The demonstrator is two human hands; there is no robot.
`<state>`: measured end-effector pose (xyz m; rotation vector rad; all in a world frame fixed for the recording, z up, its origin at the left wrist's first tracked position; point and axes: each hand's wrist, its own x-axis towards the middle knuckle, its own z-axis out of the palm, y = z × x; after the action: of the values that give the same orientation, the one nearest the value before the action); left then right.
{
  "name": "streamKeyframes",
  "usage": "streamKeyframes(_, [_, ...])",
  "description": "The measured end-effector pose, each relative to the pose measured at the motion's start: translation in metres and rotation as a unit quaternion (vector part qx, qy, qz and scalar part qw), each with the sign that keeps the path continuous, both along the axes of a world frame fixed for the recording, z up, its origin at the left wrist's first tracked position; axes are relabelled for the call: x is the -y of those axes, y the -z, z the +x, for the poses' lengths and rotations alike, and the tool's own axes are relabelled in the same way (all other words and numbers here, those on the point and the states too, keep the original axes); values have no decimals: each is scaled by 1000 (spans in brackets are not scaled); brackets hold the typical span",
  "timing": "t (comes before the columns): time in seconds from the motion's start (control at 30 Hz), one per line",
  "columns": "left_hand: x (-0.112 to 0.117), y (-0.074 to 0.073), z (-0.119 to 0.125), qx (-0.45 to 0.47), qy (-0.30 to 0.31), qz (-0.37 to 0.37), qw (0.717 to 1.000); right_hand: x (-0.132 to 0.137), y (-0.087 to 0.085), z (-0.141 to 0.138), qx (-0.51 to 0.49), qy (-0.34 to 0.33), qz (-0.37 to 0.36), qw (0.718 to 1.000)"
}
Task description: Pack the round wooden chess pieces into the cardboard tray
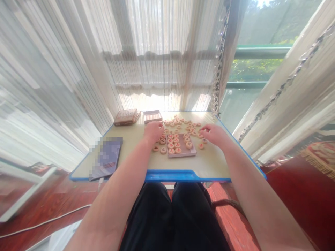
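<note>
Round wooden Chinese chess pieces point(178, 127) with red and dark characters lie scattered over the table. A shallow open box point(185, 154) stands in the middle, with rows of red-marked pieces along its left side and a few pieces at its right. My left hand point(154, 131) is beyond the box's left edge, fingers curled over the pieces there; whatever they hold is hidden. To the right of the box, my right hand point(214, 134) hovers with bent fingers slightly apart, its fingertips just above a loose piece point(200, 136).
The small table point(136, 157) has a blue rim. Stacked flat boxes point(126, 117) and an open tray point(153, 116) sit at the back left. A dark tablet-like device point(111, 157), partly pixelated, lies at left with a cable. Sheer curtains hang behind the table.
</note>
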<state>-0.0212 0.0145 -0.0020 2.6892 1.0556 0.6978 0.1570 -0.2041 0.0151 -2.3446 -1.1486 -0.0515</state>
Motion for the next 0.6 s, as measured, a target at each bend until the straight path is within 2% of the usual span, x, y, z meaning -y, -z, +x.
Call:
streamKeyframes(0.13, [-2,2,0,8,2,-5,1000,-4,9,10,15,27,-51,998])
streamKeyframes(0.23, [-1,2,0,26,16,-8,1000,-1,7,9,12,41,-57,997])
streamKeyframes(0.43, [9,-1,1,63,108,0,992,10,-6,-1,-5,-20,-120,993])
streamKeyframes(0.6, [12,0,4,67,114,7,991,12,-8,-4,-11,-17,-159,987])
